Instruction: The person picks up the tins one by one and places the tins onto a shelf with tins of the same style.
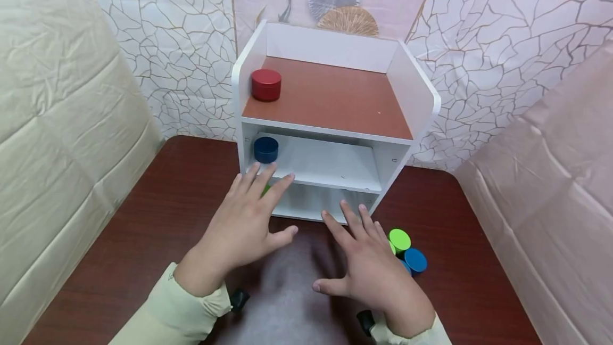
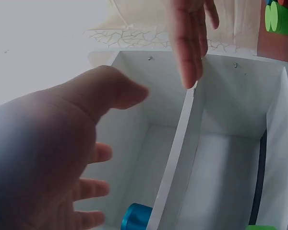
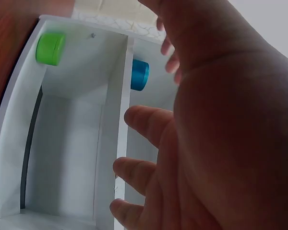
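Cream sleeves (image 1: 178, 303) end beside small black wrist pieces (image 1: 239, 300).

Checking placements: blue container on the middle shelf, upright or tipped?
Upright: the blue container stands on the middle shelf, its round top facing up.

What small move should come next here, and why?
Perhaps reach the right hand toward a green tin beside it on the table: the hand is open and holds nothing, while the shelf bears a red tin, a blue tin and, lowest, another green tin.
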`<action>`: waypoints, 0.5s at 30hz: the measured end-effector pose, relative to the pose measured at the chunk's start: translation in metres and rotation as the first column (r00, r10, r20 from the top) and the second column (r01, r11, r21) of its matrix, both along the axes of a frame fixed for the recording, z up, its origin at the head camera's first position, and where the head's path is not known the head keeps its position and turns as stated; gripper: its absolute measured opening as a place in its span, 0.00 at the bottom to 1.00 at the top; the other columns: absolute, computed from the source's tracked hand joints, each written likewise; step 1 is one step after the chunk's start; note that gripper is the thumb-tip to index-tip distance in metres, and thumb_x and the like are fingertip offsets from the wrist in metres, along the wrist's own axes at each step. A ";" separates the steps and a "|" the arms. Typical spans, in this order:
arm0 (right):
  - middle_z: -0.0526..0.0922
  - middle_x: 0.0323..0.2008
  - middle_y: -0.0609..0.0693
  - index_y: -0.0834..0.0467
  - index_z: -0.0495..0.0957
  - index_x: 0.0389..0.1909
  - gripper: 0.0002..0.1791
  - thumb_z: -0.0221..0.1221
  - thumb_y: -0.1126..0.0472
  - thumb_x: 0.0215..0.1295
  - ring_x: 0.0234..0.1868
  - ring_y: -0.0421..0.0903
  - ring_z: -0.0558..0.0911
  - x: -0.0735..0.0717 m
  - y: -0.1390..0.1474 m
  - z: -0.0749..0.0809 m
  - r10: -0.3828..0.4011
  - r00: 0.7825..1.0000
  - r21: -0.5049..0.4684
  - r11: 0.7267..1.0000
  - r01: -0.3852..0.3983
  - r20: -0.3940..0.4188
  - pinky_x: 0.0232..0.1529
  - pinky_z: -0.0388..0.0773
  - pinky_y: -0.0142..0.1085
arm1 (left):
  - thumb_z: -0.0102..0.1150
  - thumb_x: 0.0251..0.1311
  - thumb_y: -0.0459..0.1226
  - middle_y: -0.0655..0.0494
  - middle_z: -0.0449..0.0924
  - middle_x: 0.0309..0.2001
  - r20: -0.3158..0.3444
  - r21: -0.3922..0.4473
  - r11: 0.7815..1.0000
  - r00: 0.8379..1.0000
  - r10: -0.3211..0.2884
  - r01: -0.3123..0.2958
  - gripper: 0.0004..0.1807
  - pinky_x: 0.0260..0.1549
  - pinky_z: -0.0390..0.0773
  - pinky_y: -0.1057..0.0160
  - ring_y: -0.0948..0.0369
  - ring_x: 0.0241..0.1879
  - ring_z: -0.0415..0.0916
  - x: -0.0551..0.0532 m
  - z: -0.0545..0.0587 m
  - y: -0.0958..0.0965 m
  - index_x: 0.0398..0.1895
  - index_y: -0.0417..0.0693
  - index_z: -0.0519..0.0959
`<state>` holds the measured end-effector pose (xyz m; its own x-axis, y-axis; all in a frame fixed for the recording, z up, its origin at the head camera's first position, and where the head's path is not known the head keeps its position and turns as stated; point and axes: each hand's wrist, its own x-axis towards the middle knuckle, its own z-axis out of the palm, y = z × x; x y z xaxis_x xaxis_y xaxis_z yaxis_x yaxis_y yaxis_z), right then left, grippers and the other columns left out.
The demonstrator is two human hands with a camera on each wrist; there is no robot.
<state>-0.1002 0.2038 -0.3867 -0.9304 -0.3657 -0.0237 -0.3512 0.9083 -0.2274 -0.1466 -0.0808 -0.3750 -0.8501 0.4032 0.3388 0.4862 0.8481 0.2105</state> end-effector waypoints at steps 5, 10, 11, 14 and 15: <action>0.47 0.94 0.54 0.32 0.54 0.92 0.70 0.78 0.21 0.50 0.91 0.76 0.47 0.000 -0.001 -0.001 -0.004 1.000 -0.011 1.000 0.005 0.011 0.80 0.56 0.81 | 0.73 0.63 0.66 0.45 0.65 0.87 -0.101 0.093 0.996 0.995 0.009 0.001 0.50 0.83 0.64 0.32 0.36 0.86 0.61 -0.002 0.004 -0.003 0.85 0.58 0.71; 0.48 0.94 0.54 0.32 0.55 0.91 0.69 0.79 0.22 0.51 0.91 0.75 0.47 -0.001 -0.002 -0.003 -0.002 1.000 -0.024 1.000 0.003 0.031 0.79 0.56 0.82 | 0.76 0.62 0.61 0.44 0.70 0.83 -0.165 0.186 0.982 0.986 0.009 0.023 0.47 0.82 0.69 0.35 0.36 0.83 0.67 -0.004 0.007 -0.006 0.81 0.54 0.75; 0.49 0.93 0.54 0.32 0.55 0.91 0.69 0.79 0.22 0.51 0.91 0.75 0.47 -0.001 -0.002 -0.004 0.000 1.000 -0.024 1.000 0.001 0.030 0.79 0.56 0.82 | 0.76 0.62 0.61 0.45 0.71 0.83 -0.167 0.198 0.980 0.986 0.011 0.023 0.46 0.82 0.69 0.35 0.37 0.83 0.67 -0.004 0.008 -0.006 0.81 0.54 0.75; 0.50 0.93 0.54 0.33 0.56 0.91 0.68 0.79 0.23 0.52 0.91 0.75 0.48 -0.002 -0.002 -0.004 0.001 1.000 -0.026 1.000 0.000 0.024 0.79 0.57 0.82 | 0.77 0.62 0.60 0.45 0.71 0.83 -0.173 0.225 0.974 0.985 0.013 0.026 0.46 0.79 0.74 0.35 0.38 0.82 0.68 -0.004 0.009 -0.007 0.81 0.54 0.76; 0.50 0.93 0.54 0.33 0.56 0.91 0.68 0.79 0.23 0.52 0.91 0.75 0.49 -0.003 -0.002 -0.005 0.000 1.000 -0.024 1.000 0.000 0.021 0.79 0.58 0.82 | 0.77 0.62 0.60 0.45 0.72 0.83 -0.175 0.232 0.972 0.984 0.013 0.028 0.46 0.78 0.75 0.35 0.38 0.82 0.69 -0.005 0.010 -0.007 0.81 0.54 0.76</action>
